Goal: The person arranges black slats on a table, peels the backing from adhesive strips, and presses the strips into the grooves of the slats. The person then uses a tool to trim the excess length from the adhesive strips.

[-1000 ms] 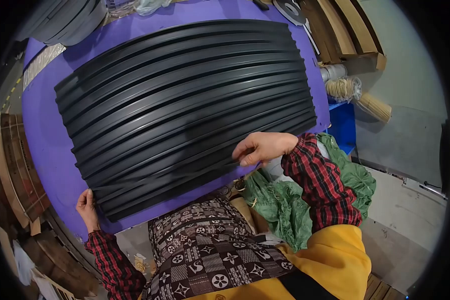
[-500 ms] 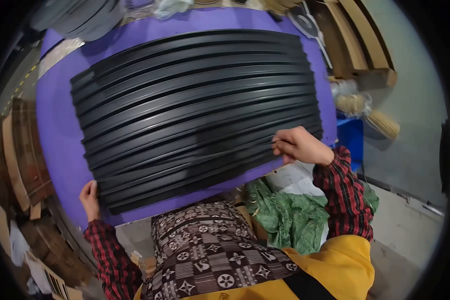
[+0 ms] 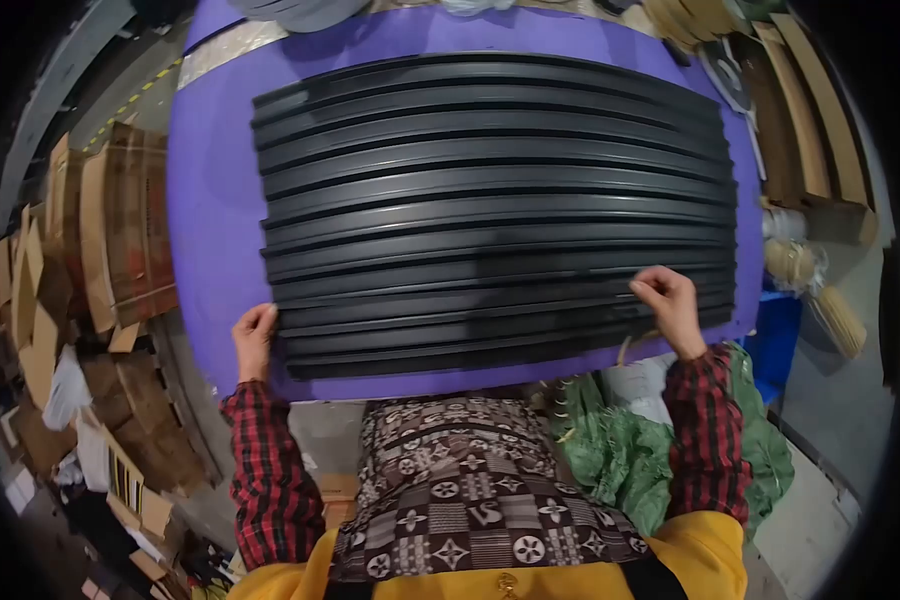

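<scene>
A black ribbed panel (image 3: 490,215) made of long parallel slats lies across the purple tabletop (image 3: 215,220). My left hand (image 3: 255,340) is closed at the panel's lower left edge, thumb and fingers pressed together. Over the lower right of the panel, my right hand (image 3: 670,305) makes a pinch, slightly above the slats. A thin dark strip ran between both pinches a moment ago; now it barely shows against the black ribs. The fingertips hide its ends.
Cardboard boxes (image 3: 125,225) are stacked on the left. At the right stand a blue bin (image 3: 775,345) and bundles of pale cord (image 3: 790,262). A green sack (image 3: 620,440) sits below the table's front edge. Grey rolls (image 3: 305,10) lie at the back.
My view has shifted, so the panel appears farther right and more level. My right hand has moved nearer the panel's right end, still pinching. My left hand stays at the left edge.
</scene>
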`<action>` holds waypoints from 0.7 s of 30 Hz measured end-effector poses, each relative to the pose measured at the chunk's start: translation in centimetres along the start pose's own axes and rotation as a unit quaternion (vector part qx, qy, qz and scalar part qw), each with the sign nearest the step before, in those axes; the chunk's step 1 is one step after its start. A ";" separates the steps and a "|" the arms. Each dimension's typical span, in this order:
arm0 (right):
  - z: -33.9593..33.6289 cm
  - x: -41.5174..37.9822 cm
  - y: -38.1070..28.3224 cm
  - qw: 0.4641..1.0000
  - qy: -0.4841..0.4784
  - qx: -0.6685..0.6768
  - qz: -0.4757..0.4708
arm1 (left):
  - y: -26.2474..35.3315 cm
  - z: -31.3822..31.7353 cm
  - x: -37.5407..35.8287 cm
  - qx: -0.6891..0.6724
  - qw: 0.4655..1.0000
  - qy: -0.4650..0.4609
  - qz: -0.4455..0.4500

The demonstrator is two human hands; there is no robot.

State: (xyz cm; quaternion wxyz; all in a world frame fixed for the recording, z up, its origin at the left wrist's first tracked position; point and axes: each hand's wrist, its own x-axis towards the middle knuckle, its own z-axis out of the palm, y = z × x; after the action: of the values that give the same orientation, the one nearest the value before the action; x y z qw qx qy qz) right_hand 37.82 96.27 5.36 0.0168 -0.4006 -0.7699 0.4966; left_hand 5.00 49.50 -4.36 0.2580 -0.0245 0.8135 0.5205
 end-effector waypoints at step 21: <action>3.1 2.0 4.2 0.990 0.082 -0.109 0.024 | -1.0 -0.7 0.7 -0.009 1.000 -0.007 -0.008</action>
State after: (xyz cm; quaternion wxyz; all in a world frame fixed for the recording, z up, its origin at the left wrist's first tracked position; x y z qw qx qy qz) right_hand 37.67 96.03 -0.21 0.0237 -0.4574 -0.8059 0.3752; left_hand 4.40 48.60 -5.26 0.2676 -0.0297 0.8065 0.5263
